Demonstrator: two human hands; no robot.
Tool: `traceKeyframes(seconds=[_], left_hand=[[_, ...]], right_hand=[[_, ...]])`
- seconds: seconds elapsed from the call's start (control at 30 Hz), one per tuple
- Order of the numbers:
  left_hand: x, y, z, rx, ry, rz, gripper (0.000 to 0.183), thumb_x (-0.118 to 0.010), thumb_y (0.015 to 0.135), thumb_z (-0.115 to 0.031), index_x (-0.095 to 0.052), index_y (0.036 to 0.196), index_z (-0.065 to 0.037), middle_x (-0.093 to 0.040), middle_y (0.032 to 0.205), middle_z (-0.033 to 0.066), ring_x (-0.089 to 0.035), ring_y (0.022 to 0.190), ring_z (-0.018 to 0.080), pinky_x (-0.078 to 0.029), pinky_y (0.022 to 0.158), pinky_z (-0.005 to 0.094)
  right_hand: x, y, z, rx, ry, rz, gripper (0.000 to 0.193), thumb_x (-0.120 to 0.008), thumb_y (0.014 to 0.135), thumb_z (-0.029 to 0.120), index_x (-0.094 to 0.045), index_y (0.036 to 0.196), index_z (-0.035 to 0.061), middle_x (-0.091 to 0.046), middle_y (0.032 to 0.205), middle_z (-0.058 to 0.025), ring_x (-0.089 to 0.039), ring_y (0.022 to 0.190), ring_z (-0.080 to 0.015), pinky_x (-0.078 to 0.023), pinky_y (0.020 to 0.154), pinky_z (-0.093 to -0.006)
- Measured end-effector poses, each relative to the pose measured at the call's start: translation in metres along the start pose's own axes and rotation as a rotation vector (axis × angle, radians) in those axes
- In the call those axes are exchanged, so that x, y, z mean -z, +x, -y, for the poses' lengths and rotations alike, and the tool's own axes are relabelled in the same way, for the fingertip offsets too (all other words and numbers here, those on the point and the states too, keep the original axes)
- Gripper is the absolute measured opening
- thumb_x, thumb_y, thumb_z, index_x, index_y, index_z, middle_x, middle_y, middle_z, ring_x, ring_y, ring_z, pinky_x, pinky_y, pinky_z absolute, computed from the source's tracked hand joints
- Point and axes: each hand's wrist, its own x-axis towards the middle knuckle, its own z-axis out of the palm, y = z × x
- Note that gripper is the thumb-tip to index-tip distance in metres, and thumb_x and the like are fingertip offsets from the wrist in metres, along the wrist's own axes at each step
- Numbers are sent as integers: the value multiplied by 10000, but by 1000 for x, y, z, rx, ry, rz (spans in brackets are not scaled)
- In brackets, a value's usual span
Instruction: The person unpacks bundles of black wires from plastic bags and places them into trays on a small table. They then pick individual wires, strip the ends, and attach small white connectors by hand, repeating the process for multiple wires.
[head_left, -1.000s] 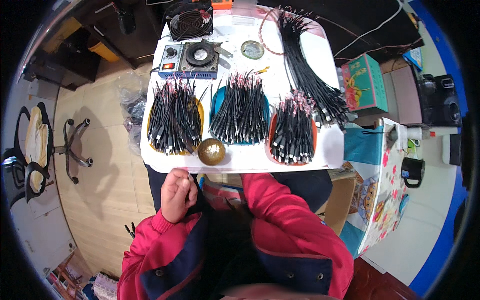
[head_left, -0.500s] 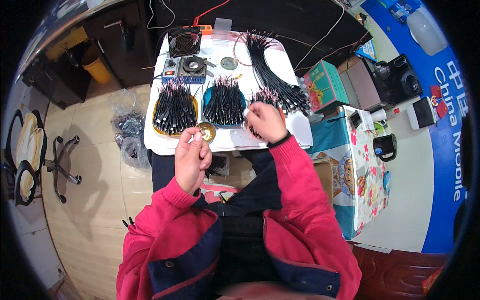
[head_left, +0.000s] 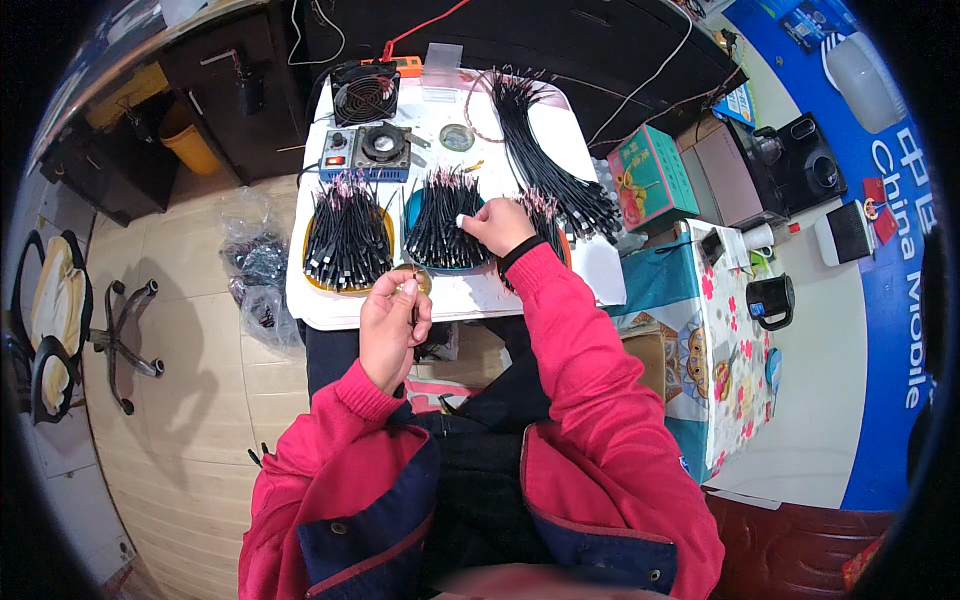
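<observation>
My left hand (head_left: pixel 392 330) is raised before the table's front edge, thumb and forefinger pinched together. What they hold is too small to make out. Just behind the fingertips stands a small round yellowish dish (head_left: pixel 424 281), partly hidden. My right hand (head_left: pixel 503 228) reaches over the right side of a blue tray of black cables (head_left: pixel 447 222), its fingers drawn together. A white cover (head_left: pixel 461 220) sits on one fingertip; anything in the grip is hidden. Black cables in a yellow tray (head_left: pixel 347 240) lie to the left. More cables in an orange-red tray (head_left: pixel 543 222) are partly behind my right wrist.
A soldering pot (head_left: pixel 366 151) with a red switch stands behind the trays, a fan (head_left: pixel 365 97) behind it. A long cable bundle (head_left: pixel 550 160) crosses the table's right side. A round tin (head_left: pixel 457 137) lies mid-table. A green box (head_left: pixel 655 178) stands at the right.
My right hand has moved left from the orange-red tray to the right side of the blue tray. My left hand stays pinched near the dish, slightly lower in view.
</observation>
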Motion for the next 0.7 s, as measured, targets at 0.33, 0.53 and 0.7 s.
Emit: traceKeyframes(seconds=[0.33,0.53,0.7], left_hand=[[-1,4,-4,-32,45,-44,121,-494,996,-166,-504,1043,-56,-612,797,66,-546,641,98,-452,536,220],[-21,13,-12,-39,-65,-8,139,-498,990,-143,-500,1062,-25,-639,1078,188,-640,1011,249,-552,828,362],[-37,4,-6,-40,-63,97,140,-516,983,-134,-516,1068,-23,-666,963,150,-652,913,213,-531,809,321]], right_hand=[[17,-26,14,-224,699,218,193,-661,843,190,-636,786,8,-606,617,-35,-548,502,-97,-429,467,-239],[15,-134,43,119,888,147,90,-610,870,52,-561,929,6,-558,693,35,-502,604,-27,-401,543,-191],[9,-166,34,152,644,250,104,-625,883,44,-548,924,-13,-557,777,25,-493,661,-11,-408,593,-173]])
